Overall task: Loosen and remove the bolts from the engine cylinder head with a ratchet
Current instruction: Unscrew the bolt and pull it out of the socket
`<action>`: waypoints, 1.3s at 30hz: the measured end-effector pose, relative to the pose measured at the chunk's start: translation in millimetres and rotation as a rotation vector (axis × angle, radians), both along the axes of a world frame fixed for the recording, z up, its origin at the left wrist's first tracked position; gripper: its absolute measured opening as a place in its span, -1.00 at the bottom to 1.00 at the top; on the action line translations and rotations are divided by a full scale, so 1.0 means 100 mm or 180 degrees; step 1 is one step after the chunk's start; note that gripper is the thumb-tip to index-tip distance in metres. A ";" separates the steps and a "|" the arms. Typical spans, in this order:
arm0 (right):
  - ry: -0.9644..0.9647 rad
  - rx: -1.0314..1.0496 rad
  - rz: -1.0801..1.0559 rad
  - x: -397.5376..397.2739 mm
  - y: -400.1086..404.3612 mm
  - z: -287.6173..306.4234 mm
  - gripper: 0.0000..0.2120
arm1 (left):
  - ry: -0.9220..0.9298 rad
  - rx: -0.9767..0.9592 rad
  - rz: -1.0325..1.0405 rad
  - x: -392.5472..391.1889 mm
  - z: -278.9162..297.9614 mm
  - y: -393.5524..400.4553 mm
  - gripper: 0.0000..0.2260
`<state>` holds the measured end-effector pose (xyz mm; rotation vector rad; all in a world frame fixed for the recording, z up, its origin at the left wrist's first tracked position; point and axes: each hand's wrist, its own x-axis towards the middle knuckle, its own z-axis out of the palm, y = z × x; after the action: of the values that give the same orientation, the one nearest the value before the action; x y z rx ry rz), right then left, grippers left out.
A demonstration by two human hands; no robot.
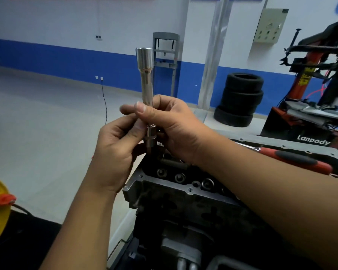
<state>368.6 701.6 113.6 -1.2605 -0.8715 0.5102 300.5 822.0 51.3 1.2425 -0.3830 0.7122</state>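
Head view: a polished, cylindrical steel extension bar [146, 78] stands upright above the grimy cast cylinder head [176, 184]. The right hand [174, 125] pinches its shaft; the left hand [115, 151] grips the short socket [150, 140] at its base. A red-handled ratchet [293, 158] lies on the engine.

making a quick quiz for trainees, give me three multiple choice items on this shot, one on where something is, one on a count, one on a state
1. Where does the red-handled ratchet lie?
A. on the engine
B. on the floor
C. in the left hand

2. How many tyres are stacked by the wall?
A. one
B. three
C. five

3. How is the long socket held?
A. lying flat
B. upright in both hands
C. fitted on a bolt

Key: 1 A, it rests on the engine's far edge. 2 B, three show. 3 B, the left hand and right hand grip its lower end.
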 end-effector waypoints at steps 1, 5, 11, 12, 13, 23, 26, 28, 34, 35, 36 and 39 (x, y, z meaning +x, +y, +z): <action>-0.0047 -0.0024 0.0065 0.01 -0.01 0.00 -0.85 | 0.0086 -0.0030 -0.0216 -0.01 0.00 0.03 -0.76; -0.0149 -0.0083 0.0306 0.04 -0.05 0.04 -0.85 | 0.0188 0.0352 -0.0148 -0.04 -0.01 0.16 -0.76; -0.0184 0.0063 0.0223 0.00 0.03 0.07 -0.91 | 0.0039 0.0216 0.0499 -0.06 0.00 0.01 -0.63; -0.0273 0.0096 0.0168 0.00 0.02 0.08 -0.89 | 0.0016 0.0248 0.0589 -0.05 0.00 -0.02 -0.66; -0.0387 0.0109 0.0116 0.00 0.01 0.08 -0.88 | -0.0001 0.0299 0.0644 -0.05 0.01 -0.06 -0.70; -0.1094 -0.0211 -0.0385 -0.07 -0.04 0.13 -0.87 | 0.0125 0.0100 0.0140 -0.09 -0.02 -0.02 -0.73; -0.1111 -0.0259 -0.0187 -0.06 -0.06 0.14 -0.87 | -0.0038 0.0125 0.0326 -0.07 -0.03 0.01 -0.80; -0.1100 -0.0294 -0.0117 -0.06 -0.08 0.12 -0.86 | -0.0167 0.0054 0.0577 -0.06 -0.03 0.01 -0.84; -0.1114 -0.0087 -0.0216 -0.08 -0.03 0.08 -0.93 | -0.0267 -0.0137 0.1056 -0.05 -0.03 -0.04 -0.77; -0.1120 -0.0072 -0.0188 -0.08 -0.03 0.08 -0.92 | -0.0231 -0.0025 0.0879 -0.06 -0.04 -0.02 -0.78; -0.1109 -0.0065 -0.0124 -0.08 -0.03 0.08 -0.89 | -0.0191 0.0116 0.0632 -0.06 -0.06 -0.01 -0.78; -0.1033 -0.0096 0.0145 -0.09 -0.04 0.09 -0.88 | -0.0069 -0.0003 0.0048 -0.09 -0.08 0.00 -0.76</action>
<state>359.8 697.3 122.3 -1.3758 -1.1698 0.3599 291.5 821.6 43.6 1.2388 -0.3913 0.7392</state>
